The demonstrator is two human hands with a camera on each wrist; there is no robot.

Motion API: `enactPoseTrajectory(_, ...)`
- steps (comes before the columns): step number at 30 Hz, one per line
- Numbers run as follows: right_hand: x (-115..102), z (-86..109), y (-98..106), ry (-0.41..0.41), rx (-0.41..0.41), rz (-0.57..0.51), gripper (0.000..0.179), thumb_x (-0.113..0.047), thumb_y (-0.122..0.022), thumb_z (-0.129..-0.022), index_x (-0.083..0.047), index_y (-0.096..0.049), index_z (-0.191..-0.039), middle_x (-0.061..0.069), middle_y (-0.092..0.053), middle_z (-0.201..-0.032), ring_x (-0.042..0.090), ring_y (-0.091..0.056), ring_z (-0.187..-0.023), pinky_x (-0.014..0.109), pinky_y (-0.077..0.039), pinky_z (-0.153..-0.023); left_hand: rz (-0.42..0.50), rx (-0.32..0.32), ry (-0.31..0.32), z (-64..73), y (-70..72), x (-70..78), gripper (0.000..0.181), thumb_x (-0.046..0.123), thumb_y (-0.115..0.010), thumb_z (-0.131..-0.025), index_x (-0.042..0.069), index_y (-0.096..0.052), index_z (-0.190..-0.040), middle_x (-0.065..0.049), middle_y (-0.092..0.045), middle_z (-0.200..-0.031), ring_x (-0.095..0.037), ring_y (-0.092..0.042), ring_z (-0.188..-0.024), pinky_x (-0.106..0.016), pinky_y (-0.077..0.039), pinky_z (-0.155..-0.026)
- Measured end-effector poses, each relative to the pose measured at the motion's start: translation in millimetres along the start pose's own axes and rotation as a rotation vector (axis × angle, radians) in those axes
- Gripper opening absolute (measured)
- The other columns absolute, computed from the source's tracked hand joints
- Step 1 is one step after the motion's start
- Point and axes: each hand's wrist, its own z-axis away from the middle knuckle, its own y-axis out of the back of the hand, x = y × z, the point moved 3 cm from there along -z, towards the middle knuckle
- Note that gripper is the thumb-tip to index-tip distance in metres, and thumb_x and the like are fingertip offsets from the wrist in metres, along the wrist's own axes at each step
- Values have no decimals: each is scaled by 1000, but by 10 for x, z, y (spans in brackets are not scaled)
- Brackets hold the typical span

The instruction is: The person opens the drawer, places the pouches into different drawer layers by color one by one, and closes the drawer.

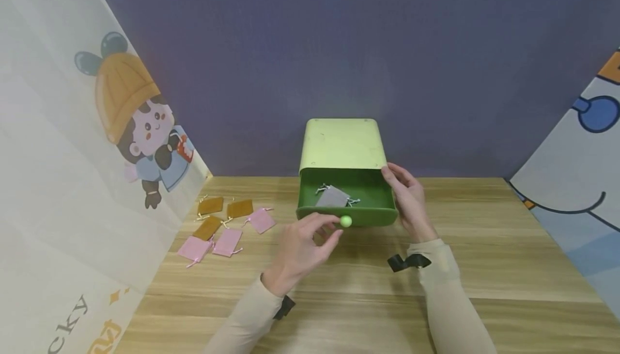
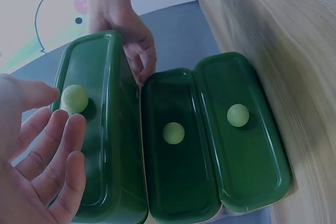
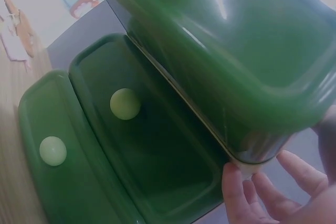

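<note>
A small cabinet with a pale green top [image 1: 344, 141] stands against the back wall, its green top drawer [image 1: 373, 217] pulled out. Inside the drawer lies a grey drawstring pouch [image 1: 332, 196]. My left hand [image 1: 302, 246] is at the drawer front, thumb and forefinger at the round light green knob [image 2: 75, 99]. My right hand [image 1: 409, 198] rests against the cabinet's right side, fingers extended, thumb by the top front corner; its fingertips [image 3: 235, 182] touch the casing beside the drawer. Below, two lower drawers with round knobs, the middle drawer [image 2: 178, 182] and bottom drawer [image 2: 252, 161], are closed.
Several flat drawstring pouches lie on the wooden table [image 1: 368, 305] to the left: brown ones such as this brown pouch [image 1: 240, 209], and pink ones such as this pink pouch [image 1: 227, 242]. A dark blue wall [image 1: 339, 42] stands behind, with printed panels at both sides.
</note>
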Motion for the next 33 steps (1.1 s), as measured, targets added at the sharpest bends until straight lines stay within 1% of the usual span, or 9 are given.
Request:
enactPoseTrajectory(3,5,-4,4,5,6,16,67,-47,-75,-98,-15,-56,-154,-13,-61,-131,6,-51,-122,14,-41,-81,-3,1,6,-1,-19,-2,21,13,-85,-89,10,-78,-108,-1,-80,-91,-8,-73,-69,-16,-57,-64)
enactPoseTrajectory(6,-5,-1,3,12,0,28,68,-48,-74,-99,-15,-55,-155,-11,-60,-134,6,-52,-123,15,-42,-88,-12,-1,4,-11,-37,5,21,14,-85,-89,11,-78,-109,0,-80,-92,-7,-72,-69,-15,-56,-64)
enactPoseTrajectory(9,-27,12,-5,16,-9,44,68,-50,-73,-99,-17,-54,-156,-5,-59,-144,8,-51,-125,16,-40,-86,-15,6,-2,-23,-55,5,20,13,-85,-89,12,-78,-108,1,-80,-92,-6,-72,-69,-14,-56,-64)
enactPoseTrajectory(12,-53,29,-10,22,-22,72,69,-52,-72,-100,-20,-52,-158,1,-54,-157,12,-50,-133,19,-41,-87,-5,13,-4,-35,-75,-3,19,12,-84,-89,12,-78,-107,0,-79,-91,-7,-72,-69,-15,-56,-64)
enactPoseTrajectory(16,-100,38,-5,69,-30,114,68,-53,-69,-100,-24,-51,-159,3,-51,-164,18,-48,-146,31,-44,-106,0,17,-3,-54,-101,-8,18,12,-84,-90,12,-78,-107,0,-79,-91,-7,-73,-69,-19,-57,-62)
enactPoseTrajectory(19,-136,23,-3,129,-23,157,66,-53,-70,-100,-24,-54,-157,5,-55,-161,19,-50,-145,37,-42,-116,-10,26,-3,-65,-111,-4,17,12,-83,-90,13,-78,-106,2,-79,-90,-6,-72,-69,-21,-58,-62)
enactPoseTrajectory(26,-183,-29,0,263,-36,267,59,-50,-70,-102,-20,-60,-152,6,-60,-157,21,-58,-140,37,-46,-118,-22,48,2,-73,-129,5,16,12,-84,-89,13,-79,-104,2,-80,-89,-6,-72,-67,-18,-57,-62)
enactPoseTrajectory(30,-177,-40,12,276,-74,290,60,-51,-68,-102,-22,-59,-153,4,-56,-161,25,-58,-143,39,-47,-118,-21,44,12,-74,-133,10,15,12,-84,-89,13,-79,-104,2,-80,-88,-5,-72,-66,-16,-57,-62)
enactPoseTrajectory(33,-170,-41,29,271,-95,310,59,-52,-67,-103,-24,-59,-154,4,-55,-162,26,-57,-143,32,-51,-110,-16,42,16,-66,-134,11,16,12,-84,-89,13,-79,-104,1,-80,-89,-6,-73,-66,-17,-58,-61)
